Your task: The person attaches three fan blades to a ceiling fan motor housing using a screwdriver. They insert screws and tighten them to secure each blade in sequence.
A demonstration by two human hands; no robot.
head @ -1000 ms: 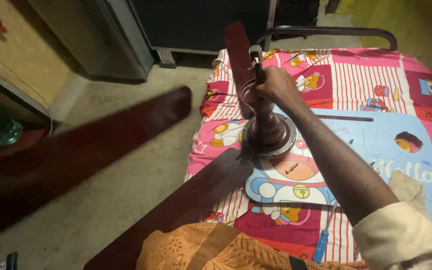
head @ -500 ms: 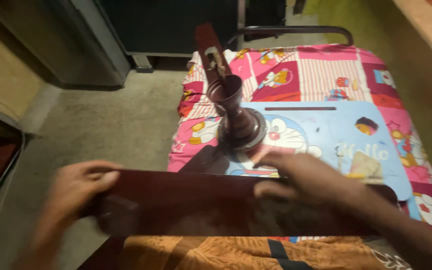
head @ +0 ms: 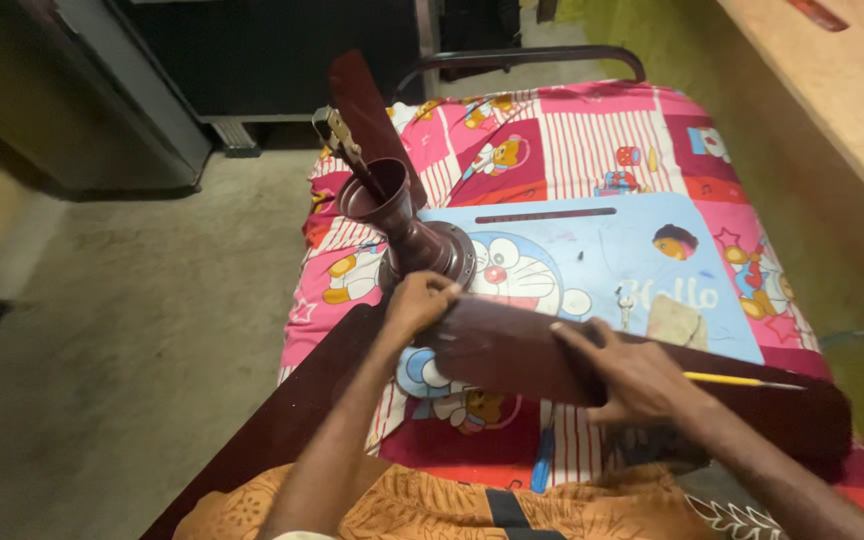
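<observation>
Centrally, a dark brown ceiling fan is laid on a bed covered with a pink cartoon-print sheet. Its motor housing rests near the bed's left edge, and the downrod cup is tilted up and away toward the upper left. One blade is held across the bed, its long axis running from the motor toward the lower right; a second blade is pointed toward the lower left, over the bed's edge, and a third is directed away, behind the cup.

The left hand is curled shut over the inner end of the held blade, just beside the motor. The right hand is laid on the same blade farther out, fingers spread and bent over its top face, thumb at the near edge.

A light blue cartoon-printed board is seen under the blade, with a yellow pencil-like stick just past the right hand and a blue-handled tool below the blade.
</observation>
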